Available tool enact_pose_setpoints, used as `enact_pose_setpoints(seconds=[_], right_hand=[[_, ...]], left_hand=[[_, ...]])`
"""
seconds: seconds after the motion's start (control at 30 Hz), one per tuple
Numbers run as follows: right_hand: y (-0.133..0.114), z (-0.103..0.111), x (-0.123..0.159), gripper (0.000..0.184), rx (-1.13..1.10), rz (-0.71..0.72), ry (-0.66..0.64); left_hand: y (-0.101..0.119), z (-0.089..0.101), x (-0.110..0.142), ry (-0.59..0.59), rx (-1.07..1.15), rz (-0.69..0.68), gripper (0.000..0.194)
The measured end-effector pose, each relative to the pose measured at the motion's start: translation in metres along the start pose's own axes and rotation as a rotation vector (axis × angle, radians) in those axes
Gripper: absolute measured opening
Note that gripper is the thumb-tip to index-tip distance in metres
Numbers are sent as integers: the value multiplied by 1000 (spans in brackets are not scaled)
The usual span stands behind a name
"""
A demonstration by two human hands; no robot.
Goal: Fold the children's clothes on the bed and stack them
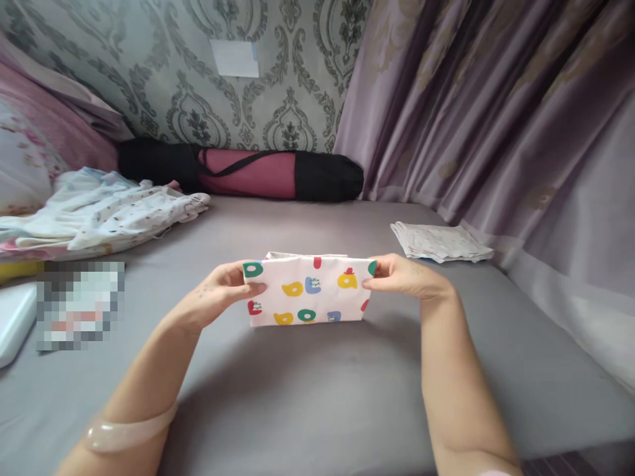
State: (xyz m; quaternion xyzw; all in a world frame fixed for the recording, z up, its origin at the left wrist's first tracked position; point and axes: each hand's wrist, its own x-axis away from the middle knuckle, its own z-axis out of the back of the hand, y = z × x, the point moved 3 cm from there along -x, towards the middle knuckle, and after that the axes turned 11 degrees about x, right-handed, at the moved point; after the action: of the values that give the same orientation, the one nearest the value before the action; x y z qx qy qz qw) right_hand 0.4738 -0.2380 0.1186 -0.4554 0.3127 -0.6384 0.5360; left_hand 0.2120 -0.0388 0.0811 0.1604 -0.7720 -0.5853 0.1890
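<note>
A folded white cloth [322,301] printed with red, yellow, green and blue letter shapes is held up just in front of me. Its lower edge is at or close above the grey sheet; I cannot tell if they touch. My left hand [223,291] pinches the cloth's upper left corner, thumb on the near face and fingers behind. At the upper right corner, my right hand [404,276] grips it the same way. Part of another folded layer shows behind the top edge. A pale bangle [131,431] sits on my left forearm.
On the grey sheet [317,390], a flat folded cloth [441,242] lies at right and a pile of light printed fabrics [109,211] at left. A black and maroon long bag [248,173] lies along the wall. Purple curtains [461,106] hang at right; a white object [14,320] is at left.
</note>
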Motion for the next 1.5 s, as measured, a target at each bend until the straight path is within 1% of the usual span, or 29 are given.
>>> enact_pose_setpoints(seconds=[0.07, 0.13, 0.17, 0.2, 0.27, 0.33, 0.37, 0.4, 0.47, 0.5, 0.53, 0.57, 0.63, 0.7, 0.8, 0.87, 0.9, 0.97, 1.07, 1.13, 1.2, 1.23, 1.27, 1.3, 1.33, 1.37, 1.4, 1.43, 1.5], right_hand=[[-9, 1, 9, 35, 61, -12, -33], [-18, 3, 15, 32, 138, -2, -20], [-20, 4, 17, 29, 176, 9, -1], [-22, 4, 18, 27, 206, 21, 23], [-22, 4, 17, 24, 229, 27, 71], [-20, 4, 12, 25, 221, -7, 130], [-18, 4, 9, 26, 215, -30, 167], [-17, 4, 6, 28, 206, -43, 216], [-17, 6, 1, 32, 171, -13, 340], [-17, 8, -1, 33, 148, 31, 404], [-17, 10, -3, 32, 125, 83, 453], [-16, 11, -4, 30, 112, 128, 480], [-9, 11, -10, 23, 136, 157, 444], [5, 8, -17, 20, 205, 97, 336], [30, 1, -31, 24, 299, -27, 184], [41, -4, -38, 26, 326, -59, 112], [44, -6, -41, 27, 336, -66, 83], [46, -8, -43, 27, 367, -95, 46], [44, -7, -41, 27, 459, -177, 36], [42, -6, -39, 24, 540, -236, 46], [39, -7, -40, 22, 620, -294, 98], [36, -8, -42, 22, 661, -308, 167], [33, -10, -45, 24, 702, -304, 280], [28, -13, -50, 27, 740, -277, 425], [23, -19, -55, 32, 774, -225, 572], [18, -26, -61, 39, 804, -161, 703], [15, -36, -69, 44, 833, -94, 766], [14, -47, -77, 49, 862, -47, 770], [19, -68, -91, 57, 917, -26, 690]], left_hand=[[8, 0, 9, -35, -61, 7, 25], [15, 2, 16, -53, -130, -33, 16], [18, 4, 18, -49, -168, -53, 15], [20, 5, 20, -33, -204, -61, 16], [19, 7, 20, 27, -251, -30, 19], [16, 7, 18, 109, -249, 0, 26], [14, 5, 16, 157, -225, -24, 29], [14, 4, 14, 210, -192, -87, 31], [15, 1, 11, 306, -134, -287, 32], [16, 0, 10, 329, -125, -379, 31], [16, -1, 9, 328, -134, -443, 30], [14, -1, 7, 305, -159, -467, 29], [8, 2, 2, 229, -215, -423, 26], [-4, 6, -4, 187, -264, -314, 30], [-25, 8, -13, 191, -393, -117, 44], [-36, 7, -17, 191, -525, -22, 45], [-40, 5, -18, 182, -587, -2, 44], [-42, 2, -18, 153, -694, -7, 40], [-41, -2, -17, 79, -818, -79, 27], [-41, -4, -16, 52, -924, -128, 22], [-41, -4, -16, 96, -1045, -192, 21], [-41, -5, -17, 145, -1094, -241, 22], [-41, -6, -17, 193, -1125, -300, 23], [-41, -7, -17, 226, -1135, -369, 25], [-42, -10, -18, 229, -1131, -437, 27], [-45, -13, -19, 203, -1120, -493, 29], [-48, -16, -19, 160, -1109, -528, 32], [-53, -18, -20, 110, -1105, -536, 35], [-63, -20, -21, 31, -1128, -475, 41]])
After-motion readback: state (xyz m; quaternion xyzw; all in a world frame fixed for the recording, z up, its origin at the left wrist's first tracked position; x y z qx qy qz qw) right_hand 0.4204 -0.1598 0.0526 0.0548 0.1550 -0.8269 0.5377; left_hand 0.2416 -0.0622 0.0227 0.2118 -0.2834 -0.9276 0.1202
